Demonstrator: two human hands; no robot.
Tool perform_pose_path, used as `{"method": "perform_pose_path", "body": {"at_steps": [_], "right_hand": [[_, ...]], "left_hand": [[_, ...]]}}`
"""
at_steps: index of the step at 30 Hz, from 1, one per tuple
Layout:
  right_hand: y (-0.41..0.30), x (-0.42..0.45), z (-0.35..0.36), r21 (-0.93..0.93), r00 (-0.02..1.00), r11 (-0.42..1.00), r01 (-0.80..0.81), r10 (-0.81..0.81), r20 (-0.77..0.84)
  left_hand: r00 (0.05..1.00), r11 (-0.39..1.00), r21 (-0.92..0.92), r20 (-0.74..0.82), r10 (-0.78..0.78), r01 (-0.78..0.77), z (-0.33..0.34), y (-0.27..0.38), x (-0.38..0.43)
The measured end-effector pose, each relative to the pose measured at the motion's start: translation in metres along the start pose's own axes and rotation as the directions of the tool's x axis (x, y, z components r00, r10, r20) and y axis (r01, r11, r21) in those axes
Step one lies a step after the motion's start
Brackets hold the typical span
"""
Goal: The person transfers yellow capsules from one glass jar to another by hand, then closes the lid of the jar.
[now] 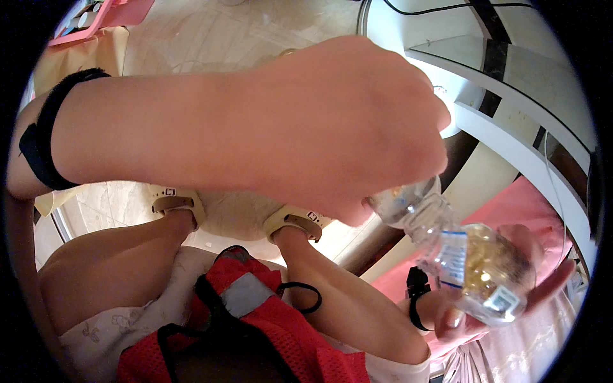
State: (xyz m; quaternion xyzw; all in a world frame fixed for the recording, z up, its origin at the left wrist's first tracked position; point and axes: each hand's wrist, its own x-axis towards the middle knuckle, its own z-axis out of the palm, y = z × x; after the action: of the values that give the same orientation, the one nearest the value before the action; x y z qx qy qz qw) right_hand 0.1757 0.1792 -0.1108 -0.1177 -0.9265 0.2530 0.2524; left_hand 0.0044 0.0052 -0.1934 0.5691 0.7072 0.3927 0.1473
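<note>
My left hand [364, 129] reaches across from the left, back of the hand upward, fingers curled in. Below its knuckles a clear plastic piece [407, 206] shows, held by the fingers; the hand hides most of it. This piece meets the neck of a clear plastic bottle [488, 277], and I cannot tell whether the two are joined. My right hand [459, 325] holds that bottle tilted from below and behind. Inside are golden, shiny pieces that look like softgel capsules. A white and blue label and a small square printed code are on the bottle.
A white table [522, 129] with a curved edge and glass stands at the right. Pink fabric [522, 215] lies beneath it. A pink tray [96, 24] with small items is at the upper left. A black cable [431, 12] runs along the top right.
</note>
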Motion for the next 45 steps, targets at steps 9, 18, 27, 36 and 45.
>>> {"method": "perform_pose_path", "body": {"at_steps": [9,18,27,36,45], "right_hand": [[-0.004,-0.004,-0.002,-0.016,1.0,1.0,0.005,-0.006,-0.017],[-0.005,-0.005,0.001,0.0,0.999,0.999,-0.034,0.034,-0.009],[-0.009,0.012,0.019,0.017,0.98,0.987,-0.158,0.155,0.124],[-0.015,0.015,0.022,-0.032,0.983,0.984,-0.175,0.177,0.056],[-0.001,0.013,0.005,0.007,0.956,0.969,-0.248,0.244,0.161]], "left_hand": [[0.999,1.0,0.009,0.031,-0.02,0.02,-0.002,-0.001,-0.001],[1.0,1.0,0.016,0.024,-0.019,0.018,0.004,-0.003,-0.003],[1.0,1.0,0.02,0.028,-0.013,0.013,0.009,-0.005,-0.002],[0.999,1.0,0.001,0.042,-0.002,0.002,0.006,-0.003,0.004],[1.0,1.0,0.012,0.029,-0.009,0.009,0.008,-0.003,-0.001]]}}
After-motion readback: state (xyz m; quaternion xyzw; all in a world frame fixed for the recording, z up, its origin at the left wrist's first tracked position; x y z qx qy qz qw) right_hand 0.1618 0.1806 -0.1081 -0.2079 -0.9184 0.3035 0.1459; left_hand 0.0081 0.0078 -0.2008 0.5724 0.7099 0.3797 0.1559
